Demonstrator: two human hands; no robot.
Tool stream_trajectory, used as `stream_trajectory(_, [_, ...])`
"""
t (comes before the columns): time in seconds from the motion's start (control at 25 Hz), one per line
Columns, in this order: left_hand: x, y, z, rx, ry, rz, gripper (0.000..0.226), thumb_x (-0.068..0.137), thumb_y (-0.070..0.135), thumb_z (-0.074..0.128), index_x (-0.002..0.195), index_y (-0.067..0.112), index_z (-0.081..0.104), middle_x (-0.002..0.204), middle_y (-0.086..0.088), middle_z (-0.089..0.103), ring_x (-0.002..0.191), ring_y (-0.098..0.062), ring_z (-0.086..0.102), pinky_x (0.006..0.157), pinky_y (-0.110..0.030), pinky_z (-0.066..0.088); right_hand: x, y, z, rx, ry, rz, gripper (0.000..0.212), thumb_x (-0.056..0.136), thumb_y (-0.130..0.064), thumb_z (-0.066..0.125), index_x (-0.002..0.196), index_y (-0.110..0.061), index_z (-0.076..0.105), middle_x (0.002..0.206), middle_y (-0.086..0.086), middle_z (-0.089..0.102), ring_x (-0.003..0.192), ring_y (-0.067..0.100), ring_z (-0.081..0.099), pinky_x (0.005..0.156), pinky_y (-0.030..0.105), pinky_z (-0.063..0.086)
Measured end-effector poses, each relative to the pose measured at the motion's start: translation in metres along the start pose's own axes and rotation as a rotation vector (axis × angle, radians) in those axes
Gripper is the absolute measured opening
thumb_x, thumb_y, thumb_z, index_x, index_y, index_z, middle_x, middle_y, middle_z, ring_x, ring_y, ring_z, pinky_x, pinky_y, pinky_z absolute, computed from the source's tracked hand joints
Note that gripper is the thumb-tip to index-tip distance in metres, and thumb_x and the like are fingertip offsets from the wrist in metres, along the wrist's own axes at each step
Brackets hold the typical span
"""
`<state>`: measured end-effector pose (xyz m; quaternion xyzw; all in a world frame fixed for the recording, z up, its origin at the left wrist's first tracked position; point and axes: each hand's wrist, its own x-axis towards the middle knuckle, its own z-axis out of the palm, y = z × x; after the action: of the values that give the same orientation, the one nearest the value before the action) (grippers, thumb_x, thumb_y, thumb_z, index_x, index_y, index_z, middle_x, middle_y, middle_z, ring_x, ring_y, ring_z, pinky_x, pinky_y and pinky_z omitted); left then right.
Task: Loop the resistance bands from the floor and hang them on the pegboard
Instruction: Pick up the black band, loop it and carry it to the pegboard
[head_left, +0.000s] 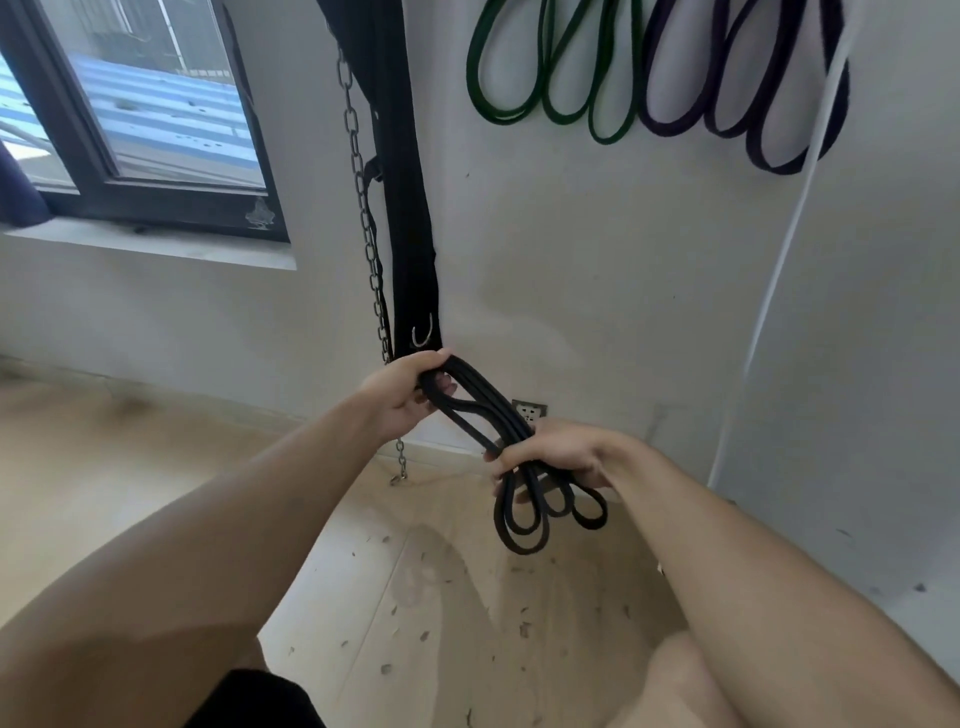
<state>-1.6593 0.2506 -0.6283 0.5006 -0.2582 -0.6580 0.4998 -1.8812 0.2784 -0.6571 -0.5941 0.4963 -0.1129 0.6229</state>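
Both bare forearms reach forward from the bottom of the view, and between them a black band (485, 415) is gathered into several loops. Left hand (402, 392) has its fingers curled round the upper end of the bundle; right hand (550, 452) grips the lower part, with the loop ends hanging free below it over the floor (156, 493). Just behind the left hand a wide black strap (410, 234) with a metal hook hangs down the wall, a chain (363, 218) beside it. Higher on the wall (597, 286) hang looped green bands (550, 78) and purple bands (737, 93); what holds them is out of view. A white cord (779, 270) runs down at the right. A socket (529, 410) sits low on the wall, a window (135, 104) at upper left. Small bits of debris, perhaps leaves, lie scattered on the pale floor.
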Motion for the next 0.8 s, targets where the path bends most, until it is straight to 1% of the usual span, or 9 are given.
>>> stream_trajectory(0.08, [0.001, -0.003, 0.003, -0.158, 0.072, -0.017, 0.008, 0.095, 0.008, 0.068, 0.094, 0.001, 0.064, 0.079, -0.008, 0.059, 0.068, -0.014, 0.057, 0.091, -0.032, 0.058, 0.003, -0.001, 0.003, -0.031, 0.041, -0.003, 0.021, 0.087, -0.013, 0.079, 0.106, -0.01, 0.07, 0.102, 0.017, 0.078, 0.096, 0.032, 0.076, 0.09, 0.045, 0.063])
stream_trajectory(0.16, [0.0, -0.006, 0.004, -0.19, 0.079, 0.004, 0.006, 0.095, 0.007, 0.067, 0.096, 0.002, 0.063, 0.08, -0.008, 0.059, 0.068, -0.014, 0.056, 0.095, -0.033, 0.056, 0.009, 0.001, 0.006, -0.077, 0.119, -0.02, 0.019, 0.087, -0.013, 0.075, 0.104, -0.008, 0.066, 0.097, 0.015, 0.074, 0.088, 0.027, 0.075, 0.089, 0.044, 0.063])
stream_trajectory(0.24, [-0.003, -0.006, 0.002, -0.067, 0.003, 0.108, 0.014, 0.092, 0.008, 0.072, 0.104, 0.003, 0.067, 0.082, -0.009, 0.063, 0.071, -0.016, 0.06, 0.087, -0.034, 0.059, 0.012, 0.006, 0.007, -0.098, 0.17, -0.038, 0.018, 0.086, -0.014, 0.074, 0.101, -0.009, 0.065, 0.094, 0.013, 0.073, 0.087, 0.023, 0.074, 0.095, 0.046, 0.06])
stream_trajectory(0.28, [-0.006, -0.005, 0.002, 0.05, -0.051, 0.175, 0.02, 0.089, 0.009, 0.076, 0.107, 0.003, 0.07, 0.085, -0.011, 0.066, 0.074, -0.018, 0.064, 0.084, -0.035, 0.059, 0.012, 0.009, 0.006, -0.119, 0.181, -0.046, 0.019, 0.083, -0.016, 0.076, 0.099, -0.009, 0.068, 0.096, 0.011, 0.075, 0.092, 0.023, 0.074, 0.099, 0.046, 0.058])
stream_trajectory(0.4, [-0.022, 0.002, 0.014, 0.359, -0.152, 0.324, 0.031, 0.079, 0.007, 0.084, 0.107, 0.0, 0.073, 0.091, -0.014, 0.074, 0.079, -0.022, 0.072, 0.085, -0.035, 0.062, 0.005, 0.014, 0.002, -0.143, 0.165, -0.061, 0.029, 0.08, -0.023, 0.086, 0.108, -0.022, 0.078, 0.112, 0.0, 0.079, 0.108, 0.016, 0.072, 0.093, 0.029, 0.051])
stream_trajectory(0.52, [-0.036, 0.011, 0.036, 0.492, -0.167, 0.434, 0.027, 0.075, 0.006, 0.088, 0.098, 0.005, 0.075, 0.089, -0.014, 0.076, 0.08, -0.023, 0.074, 0.084, -0.033, 0.062, -0.007, -0.002, -0.003, -0.008, 0.239, -0.223, 0.044, 0.077, -0.026, 0.092, 0.115, -0.035, 0.071, 0.121, -0.011, 0.075, 0.118, 0.005, 0.067, 0.105, 0.026, 0.049])
stream_trajectory(0.64, [-0.041, 0.03, 0.047, 0.545, -0.165, 0.504, 0.027, 0.074, 0.012, 0.09, 0.097, 0.008, 0.077, 0.091, -0.013, 0.078, 0.083, -0.025, 0.076, 0.085, -0.035, 0.062, -0.016, -0.032, -0.013, 0.11, 0.475, -0.49, 0.055, 0.075, -0.021, 0.093, 0.121, -0.029, 0.065, 0.122, -0.002, 0.074, 0.119, 0.014, 0.069, 0.099, 0.03, 0.054])
stream_trajectory(0.76, [-0.046, 0.059, 0.055, 0.541, -0.156, 0.529, 0.032, 0.072, 0.016, 0.091, 0.1, 0.007, 0.077, 0.096, -0.016, 0.077, 0.091, -0.034, 0.076, 0.087, -0.038, 0.062, -0.023, -0.065, -0.026, 0.127, 0.599, -0.65, 0.044, 0.075, -0.013, 0.092, 0.095, -0.016, 0.053, 0.109, 0.009, 0.078, 0.104, 0.031, 0.074, 0.095, 0.044, 0.058])
stream_trajectory(0.8, [-0.048, 0.068, 0.058, 0.539, -0.157, 0.54, 0.033, 0.072, 0.017, 0.091, 0.1, 0.008, 0.077, 0.097, -0.015, 0.077, 0.094, -0.034, 0.075, 0.087, -0.038, 0.062, -0.026, -0.077, -0.03, 0.091, 0.615, -0.682, 0.042, 0.077, -0.009, 0.09, 0.088, -0.016, 0.05, 0.102, 0.008, 0.079, 0.097, 0.031, 0.076, 0.093, 0.045, 0.058])
